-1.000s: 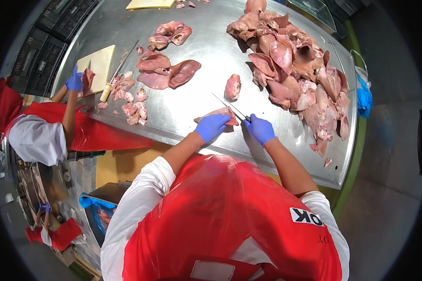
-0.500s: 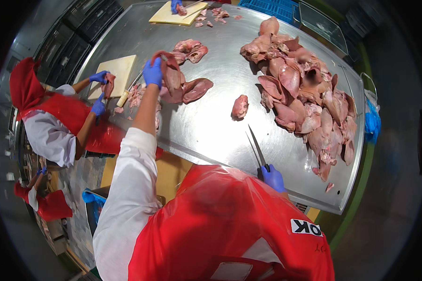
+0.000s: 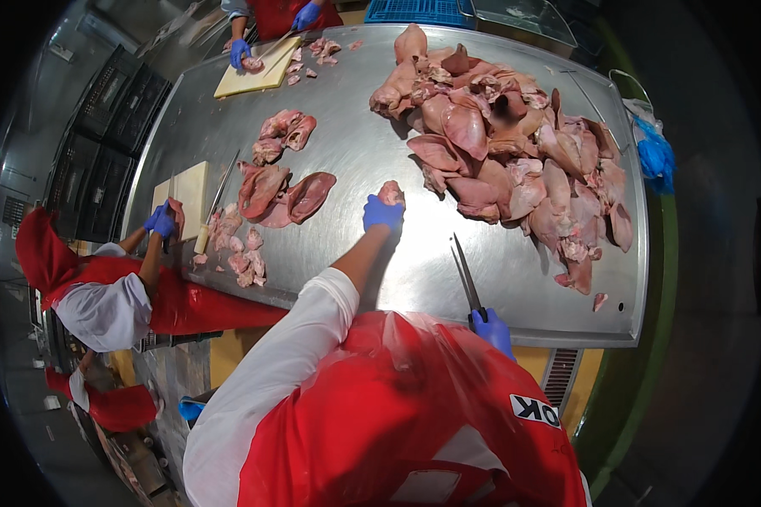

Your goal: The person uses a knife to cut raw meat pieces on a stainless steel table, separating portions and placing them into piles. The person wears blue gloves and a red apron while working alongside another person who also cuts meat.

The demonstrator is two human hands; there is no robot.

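My left hand (image 3: 382, 213), in a blue glove, reaches to the middle of the steel table, its fingers closed around a small reddish meat chunk (image 3: 391, 194). Near the table's front edge, my right hand (image 3: 493, 331) grips a knife (image 3: 466, 276) by its dark handle. Its long narrow blade points away from me over the metal, with a thin dark line beside it. To the right, pinkish pig ears with meat attached form a large pile (image 3: 490, 135). Left of my left hand lie two cut ears (image 3: 310, 197) with several meat pieces (image 3: 284, 131) behind them.
A co-worker at the left handles meat over a white cutting board (image 3: 186, 198), with another knife (image 3: 220, 194) alongside. Across the table, a second person works at a yellowish cutting board (image 3: 249, 78). Small scraps (image 3: 247, 258) lie near the left edge. Blue plastic (image 3: 654, 156) hangs at the right.
My left hand has let go of an ear, which now lies on the left, moved right and closed on the small meat chunk. The knife stays in my right hand. The whole view has shifted.
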